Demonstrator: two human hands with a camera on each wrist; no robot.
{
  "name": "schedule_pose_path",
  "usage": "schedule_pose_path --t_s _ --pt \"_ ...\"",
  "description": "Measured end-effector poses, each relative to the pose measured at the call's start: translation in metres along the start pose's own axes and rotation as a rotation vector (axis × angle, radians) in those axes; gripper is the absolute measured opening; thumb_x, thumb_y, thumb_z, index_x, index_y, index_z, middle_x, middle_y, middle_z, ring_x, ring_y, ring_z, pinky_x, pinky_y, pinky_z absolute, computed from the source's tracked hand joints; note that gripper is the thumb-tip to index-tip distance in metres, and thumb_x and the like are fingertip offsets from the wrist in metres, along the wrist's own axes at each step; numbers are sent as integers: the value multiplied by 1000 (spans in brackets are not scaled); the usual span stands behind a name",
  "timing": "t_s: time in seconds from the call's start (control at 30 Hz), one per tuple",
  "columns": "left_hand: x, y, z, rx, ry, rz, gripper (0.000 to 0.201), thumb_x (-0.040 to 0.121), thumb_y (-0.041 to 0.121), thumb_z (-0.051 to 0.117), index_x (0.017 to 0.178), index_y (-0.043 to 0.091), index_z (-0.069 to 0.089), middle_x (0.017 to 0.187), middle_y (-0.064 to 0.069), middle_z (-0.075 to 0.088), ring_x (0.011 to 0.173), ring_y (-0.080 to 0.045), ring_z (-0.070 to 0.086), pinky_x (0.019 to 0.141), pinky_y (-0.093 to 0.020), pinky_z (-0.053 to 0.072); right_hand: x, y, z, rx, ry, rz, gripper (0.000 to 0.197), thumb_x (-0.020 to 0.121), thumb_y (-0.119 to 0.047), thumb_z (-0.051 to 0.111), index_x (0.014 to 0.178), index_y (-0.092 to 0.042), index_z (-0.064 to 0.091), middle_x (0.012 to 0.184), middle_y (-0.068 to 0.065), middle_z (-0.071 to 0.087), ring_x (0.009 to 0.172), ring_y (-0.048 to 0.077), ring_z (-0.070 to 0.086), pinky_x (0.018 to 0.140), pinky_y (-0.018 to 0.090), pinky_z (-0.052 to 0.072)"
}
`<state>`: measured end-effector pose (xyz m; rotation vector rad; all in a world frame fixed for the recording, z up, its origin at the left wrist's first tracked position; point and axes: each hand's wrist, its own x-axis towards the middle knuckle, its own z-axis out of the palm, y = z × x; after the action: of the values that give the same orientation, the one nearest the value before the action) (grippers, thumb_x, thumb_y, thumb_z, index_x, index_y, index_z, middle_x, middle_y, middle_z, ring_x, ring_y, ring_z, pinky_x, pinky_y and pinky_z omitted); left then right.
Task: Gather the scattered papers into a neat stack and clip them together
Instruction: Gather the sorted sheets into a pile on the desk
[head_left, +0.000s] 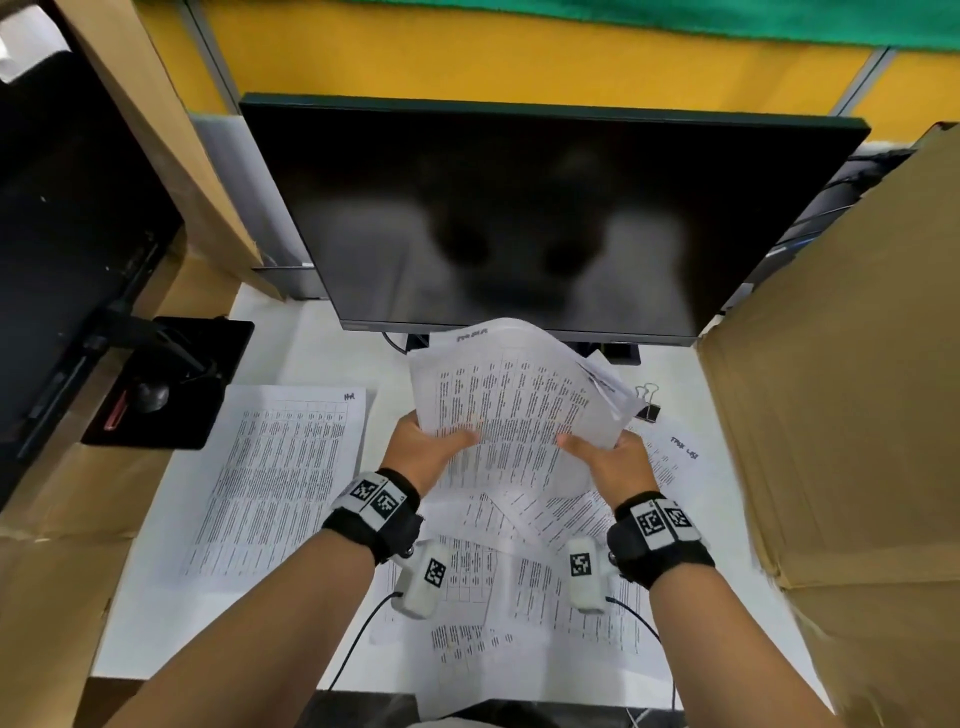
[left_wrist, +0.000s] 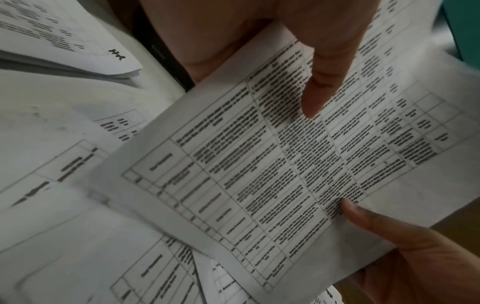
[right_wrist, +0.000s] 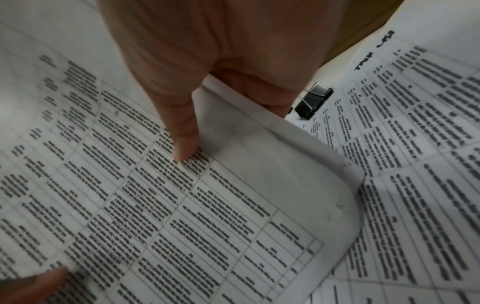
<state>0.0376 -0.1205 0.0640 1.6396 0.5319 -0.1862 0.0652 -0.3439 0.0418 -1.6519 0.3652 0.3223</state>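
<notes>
While I hold the bundle (head_left: 511, 400) up off the desk (head_left: 332, 353) in front of the monitor (head_left: 524, 208), the main risk I see is the sheets fanning apart — several already stick out skewed at its far right corner, so the edges are not squared. My left hand (head_left: 423, 452) pinches the near left edge, thumb on top and fingers underneath; my right hand (head_left: 608, 457) grips the near right edge the same way, and there the right wrist view shows the edge curling over. A tighter squeeze could crease that curl, I think, and a looser one could let the inner sheets slide out.

The bundle tilts up and away from me, its long axis running from my hands toward the monitor, with the handwritten heading at the far end. More papers are not gathered yet: a small pile (head_left: 270, 478) lies flat by the left edge of the desk, its long axis running near to far, loose sheets (head_left: 519, 587) overlap at odd angles under my wrists by the near edge, and one sheet (head_left: 675, 457) lies to the right.

The clip (head_left: 647, 405) sits on the desk just right of the bundle, partly hidden behind it — I could knock it away when lowering the stack.
</notes>
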Motion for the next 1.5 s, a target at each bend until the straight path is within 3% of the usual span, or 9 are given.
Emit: schedule_pose_path --t_s 0.13,0.37,0.6,0.77,0.93,1.13,1.27,1.4,1.5 --pt "25 -17 11 196 -72 53 37 84 0 59 117 17 55 112 1 63 107 -17 59 75 -16 45 8 2 -36 90 162 1 18 74 -16 81 86 -19 68 92 0 73 89 23 67 80 35 52" --pt "53 -54 62 780 -119 211 38 86 12 62 123 8 54 128 -8 49 121 -24 45 101 -31 40 6 40 -102 134 344 170 29 69 -9 82 89 -21 65 102 8 71 96 30 66 94 46 50" --pt "68 -51 98 977 -130 158 73 76 31 77 133 11 37 132 -9 33 122 -25 38 99 -37 43 -11 85 -122 4 423 368 33 70 -10 82 98 -7 65 92 16 68 86 32 65 77 36 51" --pt "69 -48 105 821 -244 4 64 79 18 75 129 9 37 127 -13 51 106 -27 58 92 -38 51 -10 91 -121 -16 440 381 33 71 -8 81 100 -2 66 93 18 68 85 33 65 75 37 52" --pt "56 -29 94 866 -281 84 50 98 25 49 144 9 37 142 -10 48 124 -26 52 100 -28 43 -5 88 -122 -49 417 381 37 73 -10 79 106 0 64 96 17 67 89 34 64 74 35 51" --pt "34 19 32 1101 -40 235 18 98 28 44 108 19 55 98 -3 68 79 -19 60 73 -31 51 -3 81 -133 -44 392 370 42 78 1 73 117 1 61 98 14 63 87 28 58 57 25 40" --pt "25 36 -21 1092 35 240 16 97 29 43 99 21 57 85 -1 65 76 -20 62 72 -34 54 2 81 -139 -44 401 367 46 76 4 73 120 4 60 97 15 63 89 30 59 78 34 46" --pt "17 40 -58 804 42 181 14 94 22 52 90 14 62 84 -4 65 81 -25 62 64 -30 45 2 76 -139 13 404 344 41 75 6 72 115 0 63 94 14 65 85 29 60 63 28 44" --pt "8 31 -67 432 -2 63 10 92 17 57 93 16 67 88 -2 71 84 -24 67 66 -29 48 1 71 -135 13 378 346 31 73 3 73 102 -6 66 82 7 67 76 25 60 64 28 44"
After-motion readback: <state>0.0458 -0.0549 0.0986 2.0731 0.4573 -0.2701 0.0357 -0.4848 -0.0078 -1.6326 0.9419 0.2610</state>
